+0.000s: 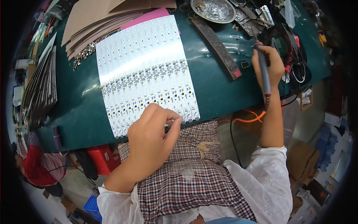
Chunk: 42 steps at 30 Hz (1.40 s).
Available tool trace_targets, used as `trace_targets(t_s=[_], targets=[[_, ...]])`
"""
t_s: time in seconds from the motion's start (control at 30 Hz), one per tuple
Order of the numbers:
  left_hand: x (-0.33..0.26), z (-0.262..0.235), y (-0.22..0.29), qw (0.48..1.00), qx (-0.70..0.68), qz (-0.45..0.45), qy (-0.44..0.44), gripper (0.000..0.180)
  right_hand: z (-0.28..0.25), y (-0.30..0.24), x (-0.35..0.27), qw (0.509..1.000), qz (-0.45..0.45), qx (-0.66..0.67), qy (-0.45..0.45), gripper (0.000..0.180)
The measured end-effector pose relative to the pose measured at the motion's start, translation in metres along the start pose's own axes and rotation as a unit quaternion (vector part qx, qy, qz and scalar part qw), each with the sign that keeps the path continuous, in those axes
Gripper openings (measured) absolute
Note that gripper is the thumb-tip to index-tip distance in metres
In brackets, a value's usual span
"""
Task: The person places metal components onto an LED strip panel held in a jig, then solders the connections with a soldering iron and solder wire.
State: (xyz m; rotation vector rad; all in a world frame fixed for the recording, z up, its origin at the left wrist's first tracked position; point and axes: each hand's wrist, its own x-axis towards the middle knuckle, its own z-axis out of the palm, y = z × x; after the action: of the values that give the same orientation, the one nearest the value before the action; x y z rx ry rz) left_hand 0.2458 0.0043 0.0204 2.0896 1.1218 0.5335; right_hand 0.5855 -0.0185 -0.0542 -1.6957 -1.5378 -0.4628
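Observation:
A sheet of white LED circuit strips (145, 71), dotted with small yellow and black parts, lies at the table's front edge. Over its near edge, my left hand (153, 130) is closed in a pinch, with what looks like a thin wire (189, 112) at the fingertips. My right hand (271, 67) grips a soldering iron (264, 69) by its grey and orange handle, off to the right of the sheet. The iron points away from me, its tip by a dark, dirty block (248, 23) at the back right.
A dark bar (218, 48) lies right of the sheet. A metal dish (213, 10) of silvery scraps stands behind it. Cardboard sheets (89, 22) are stacked at the back left; more panels (41, 82) stand at far left. The iron's orange cord (246, 120) hangs past the table edge.

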Motion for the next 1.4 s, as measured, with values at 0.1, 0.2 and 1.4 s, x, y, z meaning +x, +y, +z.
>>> trace_targets(t_s=[0.1,0.2,1.4], targets=[[-0.001,0.003,-0.002,1.000,-0.006,-0.003,0.001,0.010,0.003,0.006,-0.009,0.999,-0.029,-0.032,-0.013,0.025],[-0.001,0.001,-0.005,1.000,0.010,0.003,-0.015,0.011,0.004,0.007,-0.017,0.998,-0.039,-0.044,-0.013,0.025],[-0.001,-0.003,-0.011,0.999,-0.002,0.024,-0.038,0.012,-0.002,-0.011,-0.014,0.837,0.401,0.340,0.152,0.023]])
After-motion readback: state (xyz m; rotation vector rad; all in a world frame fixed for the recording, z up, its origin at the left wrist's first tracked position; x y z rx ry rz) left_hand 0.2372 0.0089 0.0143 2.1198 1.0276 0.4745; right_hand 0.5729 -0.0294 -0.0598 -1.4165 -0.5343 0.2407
